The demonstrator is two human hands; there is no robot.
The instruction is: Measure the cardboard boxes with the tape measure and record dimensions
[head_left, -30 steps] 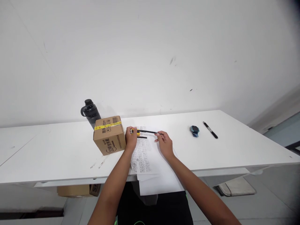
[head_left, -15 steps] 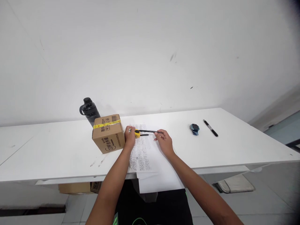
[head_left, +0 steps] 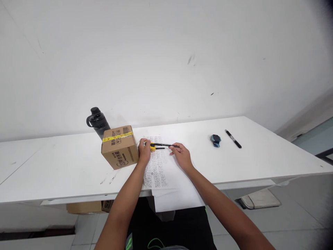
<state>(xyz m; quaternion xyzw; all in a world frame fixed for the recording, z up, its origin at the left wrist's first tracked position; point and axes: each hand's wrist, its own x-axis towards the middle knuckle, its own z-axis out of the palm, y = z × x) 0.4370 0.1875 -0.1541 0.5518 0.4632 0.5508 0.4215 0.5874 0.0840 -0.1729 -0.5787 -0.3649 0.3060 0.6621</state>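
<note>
My left hand (head_left: 144, 152) is closed around a yellow-and-black tape measure (head_left: 153, 147), right against the side of a cardboard box (head_left: 120, 147). From the tape measure a thin black strip (head_left: 163, 144) runs to the right, and my right hand (head_left: 181, 155) pinches its far end. Whether it is a strap or a separate stick, I cannot tell. A shorter black piece (head_left: 160, 148) juts out just below it. Under both hands lie printed sheets of paper (head_left: 156, 173), overhanging the table's front edge. A yellow marked band (head_left: 117, 136) crosses the box top.
Behind the box stands a black water bottle (head_left: 98, 121) against the wall. On the right of the white table (head_left: 65, 166) lie a blue watch (head_left: 215, 140) and a black marker (head_left: 233, 139). Below the table are a cardboard piece (head_left: 84, 207) and a pale flat case (head_left: 262, 200).
The view has shifted slightly. Both hands keep their grips, and my right hand has come a little closer to the left.
</note>
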